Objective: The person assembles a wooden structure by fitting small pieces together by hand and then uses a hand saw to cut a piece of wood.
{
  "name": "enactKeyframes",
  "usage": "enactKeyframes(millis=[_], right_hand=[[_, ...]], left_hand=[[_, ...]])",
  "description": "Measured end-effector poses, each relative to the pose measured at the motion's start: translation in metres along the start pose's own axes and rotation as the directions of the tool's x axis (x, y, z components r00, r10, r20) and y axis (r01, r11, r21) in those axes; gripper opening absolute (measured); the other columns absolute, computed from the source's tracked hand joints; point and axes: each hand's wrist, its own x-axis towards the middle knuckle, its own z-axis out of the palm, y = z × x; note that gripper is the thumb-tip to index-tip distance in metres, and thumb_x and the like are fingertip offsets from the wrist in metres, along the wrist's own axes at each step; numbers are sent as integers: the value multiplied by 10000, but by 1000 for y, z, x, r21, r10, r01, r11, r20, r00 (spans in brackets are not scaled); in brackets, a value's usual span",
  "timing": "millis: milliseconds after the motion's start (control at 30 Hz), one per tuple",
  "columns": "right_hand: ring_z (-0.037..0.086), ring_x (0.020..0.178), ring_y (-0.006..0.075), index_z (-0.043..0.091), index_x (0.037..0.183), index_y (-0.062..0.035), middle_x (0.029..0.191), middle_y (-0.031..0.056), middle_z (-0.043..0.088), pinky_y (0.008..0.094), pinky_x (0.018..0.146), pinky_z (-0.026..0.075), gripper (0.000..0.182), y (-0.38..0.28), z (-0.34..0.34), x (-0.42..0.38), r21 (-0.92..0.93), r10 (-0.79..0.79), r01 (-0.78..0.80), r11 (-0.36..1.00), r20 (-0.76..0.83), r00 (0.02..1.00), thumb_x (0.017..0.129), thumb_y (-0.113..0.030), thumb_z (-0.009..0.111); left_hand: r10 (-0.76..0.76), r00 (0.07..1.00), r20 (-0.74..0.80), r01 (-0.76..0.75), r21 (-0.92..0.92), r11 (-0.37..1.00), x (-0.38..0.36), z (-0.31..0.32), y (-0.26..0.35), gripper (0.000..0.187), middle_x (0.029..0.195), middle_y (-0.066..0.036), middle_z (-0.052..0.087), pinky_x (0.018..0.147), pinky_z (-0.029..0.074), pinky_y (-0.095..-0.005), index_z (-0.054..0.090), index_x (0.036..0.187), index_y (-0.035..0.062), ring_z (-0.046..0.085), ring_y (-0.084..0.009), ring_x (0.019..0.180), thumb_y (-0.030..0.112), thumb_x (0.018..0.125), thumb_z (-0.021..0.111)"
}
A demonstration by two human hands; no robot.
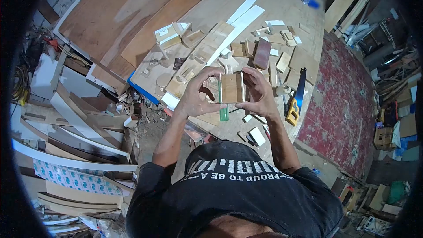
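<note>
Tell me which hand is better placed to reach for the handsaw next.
Probably the right hand: the handsaw lies on that side, farther from the left hand. Both hold the small wooden piece, so one would have to let go.

Left forearm (pixel 169 139) and right forearm (pixel 284 147) bare, reaching forward from chest. Left hand (pixel 196 97), right hand (pixel 263 93) facing each other, slightly apart, both gripping. Fingers curled on far side, thumbs nearer body, pointing inward.
</note>
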Motion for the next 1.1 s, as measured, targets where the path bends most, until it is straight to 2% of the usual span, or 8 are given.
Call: enactKeyframes(millis=[67,133,267,367,433,567,800,1100], right_hand=[[471,1290,256,376,1428,-15,1430,136,436,390,1128,351,949,2,0,-4,-6,-7,7,1000,-3,1000,641,-101,900],[478,1287,291,398,1421,-41,1415,147,466,403,1116,366,930,2,-1,-8,-484,-115,79,871,-45,992,638,-118,893],[502,1230,351,435,1404,-101,1329,132,545,471,1024,410,862,13,10,-5,-788,-213,221,575,116,970,646,-101,847],[476,1237,354,427,1408,-127,1335,112,535,503,1010,395,864,31,18,-8,-846,-154,214,488,158,975,648,-115,838],[445,1269,356,383,1439,-111,1350,136,515,502,1033,373,899,37,20,-9,-882,-70,222,415,212,975,673,-176,850],[478,1250,294,337,1463,-30,1305,173,530,424,1012,403,985,41,29,-5,-436,-2,-60,898,-141,990,684,-298,876],[548,1172,244,383,1454,-14,1282,166,566,376,1001,422,915,75,22,32,-412,464,-397,820,73,883,702,-253,849],[594,1064,265,435,1410,-20,1167,182,610,391,958,481,876,124,19,48,-312,449,-412,856,53,892,677,-231,866]], left_hand=[[-26,1000,5,26,-1,1000,-3,2,0,773,1307,-88,478,754,565,-287,509,1287,60,514,-189,1179,116,607,871],[-2,997,-81,-7,-110,994,-8,8,-6,769,1317,-100,488,848,530,-328,515,1288,56,506,-186,1196,129,616,882],[-71,988,-134,42,-206,978,-23,19,-49,723,1207,-81,570,880,511,-375,528,1262,36,576,-181,1083,172,641,872],[-201,931,-306,258,161,953,-18,38,-44,599,987,-61,645,847,512,-328,568,1174,40,619,-157,942,140,656,851],[-261,926,-272,279,27,960,-25,37,-74,606,1053,-79,636,871,515,-324,553,1187,22,621,-160,977,75,658,844],[-367,917,-153,311,-298,902,-29,20,-95,612,1135,-80,624,927,509,-310,535,1196,4,616,-150,1038,-36,655,817],[-375,927,25,352,-407,843,-36,-3,-125,663,1167,-87,609,976,474,-313,507,1263,-12,596,-156,1079,11,663,790],[-348,937,-27,299,-452,841,-28,-15,-160,995,1330,-120,486,1044,398,-374,251,1481,56,508,-205,1181,72,652,801]])
